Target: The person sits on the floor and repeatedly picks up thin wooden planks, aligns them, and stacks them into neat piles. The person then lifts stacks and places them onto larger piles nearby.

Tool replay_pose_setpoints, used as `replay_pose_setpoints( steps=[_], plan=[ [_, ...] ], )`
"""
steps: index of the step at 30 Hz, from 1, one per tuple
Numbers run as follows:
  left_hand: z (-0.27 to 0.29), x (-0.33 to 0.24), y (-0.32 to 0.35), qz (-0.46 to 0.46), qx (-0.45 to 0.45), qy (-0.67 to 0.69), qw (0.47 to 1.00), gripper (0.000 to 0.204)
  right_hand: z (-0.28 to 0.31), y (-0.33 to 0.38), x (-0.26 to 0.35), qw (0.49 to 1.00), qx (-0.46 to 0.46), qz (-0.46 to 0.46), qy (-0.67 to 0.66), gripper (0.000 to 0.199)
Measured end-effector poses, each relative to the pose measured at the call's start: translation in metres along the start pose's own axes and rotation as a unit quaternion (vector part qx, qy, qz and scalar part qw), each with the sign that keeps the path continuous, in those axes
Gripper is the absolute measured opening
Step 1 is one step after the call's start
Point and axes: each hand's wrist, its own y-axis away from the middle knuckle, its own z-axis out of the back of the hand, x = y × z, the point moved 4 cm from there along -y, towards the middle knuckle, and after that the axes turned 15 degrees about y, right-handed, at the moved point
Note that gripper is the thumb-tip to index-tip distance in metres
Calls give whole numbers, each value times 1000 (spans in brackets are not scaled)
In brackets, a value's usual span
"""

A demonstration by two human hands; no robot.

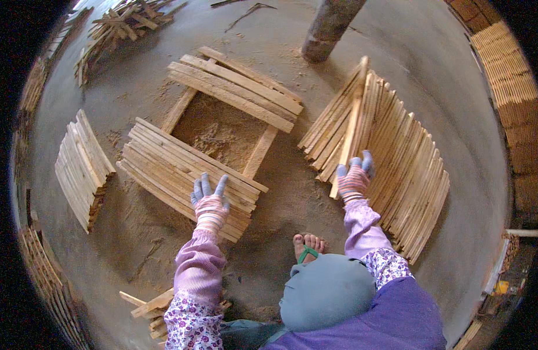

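Note:
My left hand (211, 205), in a striped glove with grey fingertips, lies with fingers spread on a row of wooden slats (181, 169). Those slats rest side by side across one end of a wooden frame, with a second row of slats (239, 87) across its far end. Two side pieces (258, 153) join the rows around a sawdust-covered middle. My right hand (355, 177), gloved alike, is closed at the near end of a single slat (355, 116). That slat slants over a large fanned stack of slats (397, 157) on the right.
A smaller slat stack (83, 169) stands on the left. Loose wood pieces (129, 20) are heaped far left, and more offcuts (158, 309) lie near my left forearm. A round post (330, 29) rises beyond the frame. My sandalled foot (308, 248) stands between the stacks.

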Motion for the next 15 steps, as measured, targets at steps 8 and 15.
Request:
replay_pose_setpoints(
  steps=[8,15],
  plan=[
    [0,-2,-2,-2,3,11,1000,71,-3,-21,4,993,69,-75,-53,75],
    [-11,-21,-10,-17,8,-16,1000,71,-81,-189,108,972,179,114,-97,59]
  ],
)
